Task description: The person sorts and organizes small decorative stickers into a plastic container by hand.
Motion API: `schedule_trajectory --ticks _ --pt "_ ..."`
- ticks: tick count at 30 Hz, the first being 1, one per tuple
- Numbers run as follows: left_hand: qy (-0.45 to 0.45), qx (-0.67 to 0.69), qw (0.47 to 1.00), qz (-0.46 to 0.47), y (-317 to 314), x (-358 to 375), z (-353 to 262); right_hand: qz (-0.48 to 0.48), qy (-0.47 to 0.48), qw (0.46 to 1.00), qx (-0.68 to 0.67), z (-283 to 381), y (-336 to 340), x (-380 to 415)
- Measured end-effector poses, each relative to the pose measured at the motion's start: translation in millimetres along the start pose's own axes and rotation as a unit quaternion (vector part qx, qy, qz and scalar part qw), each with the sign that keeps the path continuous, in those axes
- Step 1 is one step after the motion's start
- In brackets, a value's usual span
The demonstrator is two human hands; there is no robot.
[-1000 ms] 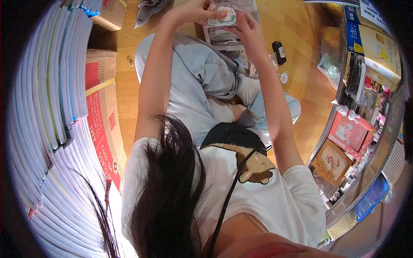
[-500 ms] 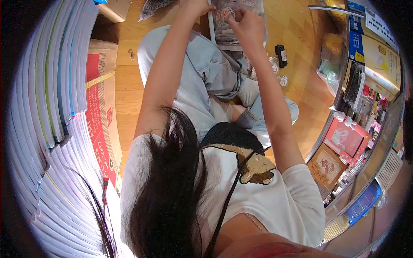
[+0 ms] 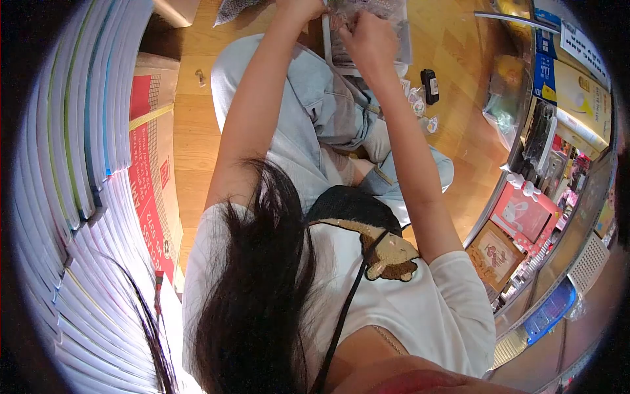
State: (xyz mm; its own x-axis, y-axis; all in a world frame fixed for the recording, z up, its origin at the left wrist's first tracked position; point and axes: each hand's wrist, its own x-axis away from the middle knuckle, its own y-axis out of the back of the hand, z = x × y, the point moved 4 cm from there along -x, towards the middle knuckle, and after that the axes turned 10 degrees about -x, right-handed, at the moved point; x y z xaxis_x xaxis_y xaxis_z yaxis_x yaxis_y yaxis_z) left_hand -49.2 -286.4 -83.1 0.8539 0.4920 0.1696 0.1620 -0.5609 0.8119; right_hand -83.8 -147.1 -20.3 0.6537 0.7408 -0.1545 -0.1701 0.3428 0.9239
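Observation:
My left hand [image 3: 300, 9] is at the top edge of the view, partly cut off, with its fingers closed beside the left rim of a white tray [image 3: 325, 46]. What it pinches, if anything, does not show clearly. My right hand [image 3: 371, 41] is over the tray, fingers curled and thumb pressed to the forefinger. Anything in that pinch is too small to make out. Clear plastic packets [image 3: 338, 47] lie in the tray below the hands. Small wrapped pieces [image 3: 416, 102] and a black device [image 3: 430, 87] rest on the floor near my right wrist.
I sit cross-legged on a wooden floor [image 3: 195, 141]. To the left stand stacked books [image 3: 72, 125] and a red-printed carton [image 3: 152, 167]. A shelf on the right holds a yellow box [image 3: 581, 98], a pink rabbit box [image 3: 522, 213] and a blue basket [image 3: 550, 312].
My right hand has shifted slightly down and left and turned. The crinkled packet with red print, earlier between the hands, no longer shows at its fingertips.

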Motion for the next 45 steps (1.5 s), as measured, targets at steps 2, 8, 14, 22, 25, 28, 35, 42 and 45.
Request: schedule_trajectory --ticks 2,8,14,22,25,28,35,42,45 --pt "-0.007 -0.012 1.000 -0.007 -3 -3 3 0.004 -0.003 1.000 0.027 -1 -6 2" --pt "0.037 0.042 0.996 0.072 -2 -3 1 0.043 -0.011 0.997 0.065 3 -15 -1" --pt "0.039 0.035 0.996 0.075 6 2 -2 0.064 -0.021 0.993 0.094 0 -21 1" --pt "-0.020 0.059 0.998 0.008 -14 -15 6 0.028 0.006 0.995 0.100 9 -19 16" --pt "-0.043 0.047 0.998 0.007 -51 -38 26 -0.045 0.050 0.994 0.085 7 -14 18" --pt "-0.013 0.046 0.999 0.016 -28 -23 13 0.015 0.043 0.989 0.142 -3 -24 14" --pt "-0.154 0.007 0.976 0.157 -26 -22 26 0.021 0.029 0.988 0.150 -6 -42 13" --pt "-0.154 0.021 0.986 0.057 -25 -16 17 -0.116 0.100 0.984 0.092 8 -4 45" --pt "-0.177 -0.049 0.982 0.037 -51 -36 36 -0.176 0.090 0.980 -0.013 -21 32 70"
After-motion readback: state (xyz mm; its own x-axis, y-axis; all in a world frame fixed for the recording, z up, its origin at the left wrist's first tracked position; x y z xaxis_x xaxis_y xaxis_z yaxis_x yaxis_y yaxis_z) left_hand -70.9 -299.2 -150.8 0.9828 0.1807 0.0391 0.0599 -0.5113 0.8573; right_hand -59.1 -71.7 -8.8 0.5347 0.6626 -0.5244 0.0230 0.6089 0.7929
